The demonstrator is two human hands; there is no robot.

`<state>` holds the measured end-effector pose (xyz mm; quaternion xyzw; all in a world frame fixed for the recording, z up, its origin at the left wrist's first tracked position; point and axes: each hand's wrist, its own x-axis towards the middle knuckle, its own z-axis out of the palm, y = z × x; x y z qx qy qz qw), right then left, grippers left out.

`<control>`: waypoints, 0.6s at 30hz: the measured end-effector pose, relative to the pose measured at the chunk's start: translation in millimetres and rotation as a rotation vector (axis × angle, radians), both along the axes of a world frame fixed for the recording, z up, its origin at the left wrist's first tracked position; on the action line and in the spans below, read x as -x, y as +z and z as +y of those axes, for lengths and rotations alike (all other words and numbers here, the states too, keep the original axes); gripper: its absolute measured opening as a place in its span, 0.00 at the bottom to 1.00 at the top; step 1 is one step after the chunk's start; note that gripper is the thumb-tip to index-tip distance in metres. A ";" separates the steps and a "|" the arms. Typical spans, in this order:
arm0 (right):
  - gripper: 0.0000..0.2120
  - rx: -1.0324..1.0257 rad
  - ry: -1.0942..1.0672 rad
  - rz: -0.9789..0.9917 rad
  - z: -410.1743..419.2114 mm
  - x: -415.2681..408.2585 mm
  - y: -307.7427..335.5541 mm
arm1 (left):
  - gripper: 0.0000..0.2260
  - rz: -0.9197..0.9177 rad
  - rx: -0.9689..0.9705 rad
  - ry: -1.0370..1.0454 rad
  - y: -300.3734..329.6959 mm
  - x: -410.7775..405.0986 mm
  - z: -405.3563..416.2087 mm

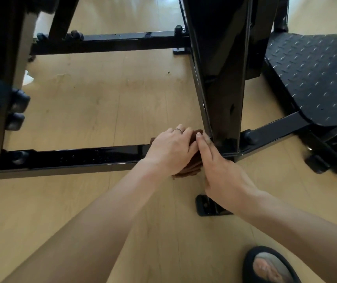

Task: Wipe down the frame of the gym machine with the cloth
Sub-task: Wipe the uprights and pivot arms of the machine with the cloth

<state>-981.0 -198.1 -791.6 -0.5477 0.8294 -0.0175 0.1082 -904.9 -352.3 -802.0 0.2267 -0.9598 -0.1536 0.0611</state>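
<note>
Floor: pale wood-look planks [94, 103] run under everything in the head view, with a few small dark specks near the far crossbar.
Frame: glossy black gym machine frame [222, 82], its wide upright rising from a junction low at centre right.
Near crossbar: a black bar [78, 157] lies along the floor from the left post to that junction.
Far crossbar: a second black bar [122, 40] runs parallel behind it, well apart.
Footplate: a black tread-pattern plate [314, 76] sits to the right of the upright, tilted.
Cloth: brown cloth [192, 166] lies bunched on the near crossbar right at the base of the upright, mostly hidden under the left hand.
Left hand: the left hand [170, 149], a ring on one finger, lies palm-down on the cloth, fingers curved over it in a pressing grip.
Right hand: the right hand [220, 170] has straight fingers laid together, tips touching the cloth's edge and the foot of the upright; its grip holds nothing.
Slipper: a dark open-toe slipper [269, 266] shows at the bottom right.
</note>
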 end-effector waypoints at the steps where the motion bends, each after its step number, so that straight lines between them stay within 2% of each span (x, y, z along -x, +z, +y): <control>1: 0.48 0.000 -0.007 -0.003 -0.3 -1.7 -0.2 | 0.22 0.003 -0.008 -0.013 -1.1 -5.0 -2.6; 3: 0.48 0.005 -0.027 -0.007 -1.4 -3.5 -2.6 | 0.22 0.022 -0.020 -0.039 -2.1 -15.3 -6.2; 6: 0.48 0.045 -0.051 -0.062 -0.8 -2.5 -5.2 | 0.31 0.015 -0.060 -0.118 -0.8 -25.3 -7.6; 9: 0.48 0.087 -0.065 -0.110 0.7 -0.7 -5.7 | 0.35 -0.035 0.122 -0.196 -3.6 -36.2 -6.3; 11: 0.48 0.110 -0.064 -0.119 0.7 -0.9 -7.2 | 0.31 -0.056 0.270 -0.175 -8.9 -38.1 3.8; 13: 0.47 0.119 -0.055 -0.105 -0.1 -1.6 -9.0 | 0.29 -0.067 0.340 -0.136 -14.8 -34.7 11.0; 15: 0.47 0.106 -0.052 -0.093 -1.2 -1.4 -10.0 | 0.27 -0.044 0.316 -0.141 -14.0 -31.1 6.7; 18: 0.46 0.062 -0.034 -0.050 -0.2 1.5 -9.0 | 0.25 -0.016 0.143 -0.199 -6.5 -24.7 -14.5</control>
